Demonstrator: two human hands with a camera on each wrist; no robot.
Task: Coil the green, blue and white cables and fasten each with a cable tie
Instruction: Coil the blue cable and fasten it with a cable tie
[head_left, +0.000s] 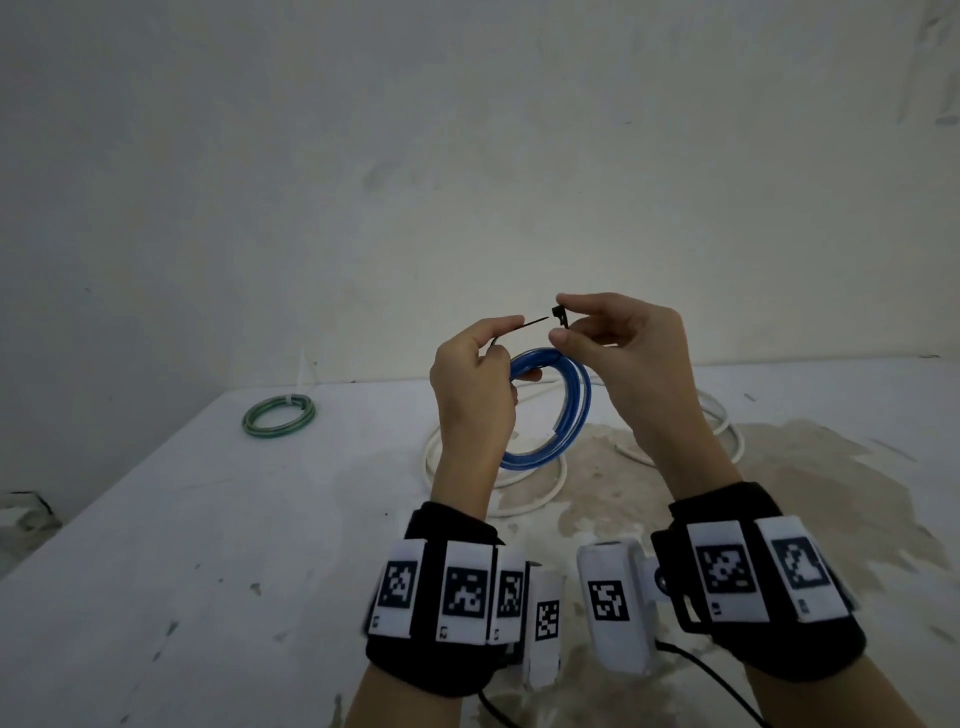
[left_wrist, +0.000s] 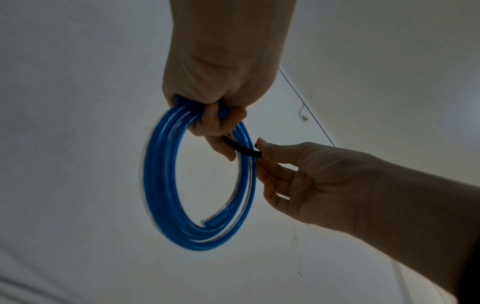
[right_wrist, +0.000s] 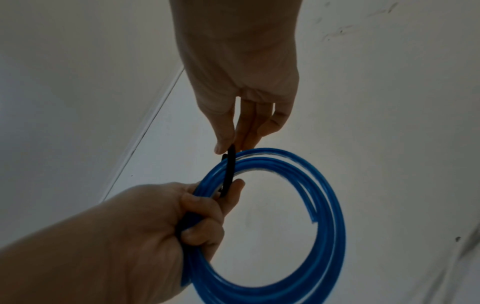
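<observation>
Above the table I hold up a blue cable coil (head_left: 563, 415). My left hand (head_left: 485, 356) grips its top turns (left_wrist: 161, 164) together with the thin tail of a black cable tie (head_left: 530, 323). My right hand (head_left: 565, 319) pinches the tie's square head between thumb and forefinger. The tail's tip points at the head, just short of it. In the wrist views the tie (right_wrist: 230, 168) crosses the coil (right_wrist: 327, 197) between the two hands (left_wrist: 244, 149). A green coil (head_left: 279, 417) lies tied on the table at far left. The white cable (head_left: 524, 501) sprawls loose under my hands.
The white, stained table (head_left: 208, 545) meets a pale wall at the back. More loops of the white cable (head_left: 724, 415) lie to the right behind my right wrist. Black wrist bands with markers (head_left: 457, 587) and their leads sit near the front edge.
</observation>
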